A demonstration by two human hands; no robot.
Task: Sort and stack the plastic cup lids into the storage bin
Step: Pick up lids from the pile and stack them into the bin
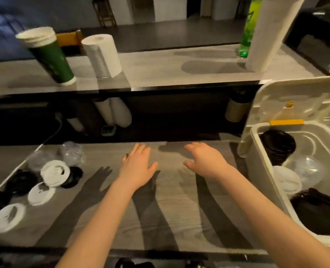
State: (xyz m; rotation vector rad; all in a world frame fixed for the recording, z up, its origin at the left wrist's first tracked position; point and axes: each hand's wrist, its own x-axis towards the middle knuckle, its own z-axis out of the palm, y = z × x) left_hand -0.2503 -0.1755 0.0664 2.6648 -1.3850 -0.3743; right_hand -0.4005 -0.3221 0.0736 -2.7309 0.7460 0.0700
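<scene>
Lids, unsorted: a loose group lies on the left part of the counter [179,209], white lids [55,172] mixed with black lids [21,183] and clear lids [72,153]; some overlap, one white lid resting partly on a black one.
Lids, sorted: inside the storage bin [257,151] at the right, a black stack [278,146] at the far end, a second black stack [318,211] at the near end, a white stack [286,180] and clear lids [308,168] between them.
Bin lid [293,99]: hinged up and open behind the bin, yellow latch visible at the rim.
Left hand [139,163]: palm down over the bare middle of the counter, fingers spread and extended, holding nothing; contact with the surface cannot be told.
Right hand [204,161]: palm down, fingers apart and slightly curled, holding nothing, just left of the bin and not touching it.
Hands, relation: side by side, apart from each other, well clear of the unsorted group.
Upper shelf: green cup stack [48,55], paper towel roll [102,55], green bottle [250,28] beside a tall white roll [270,33].
</scene>
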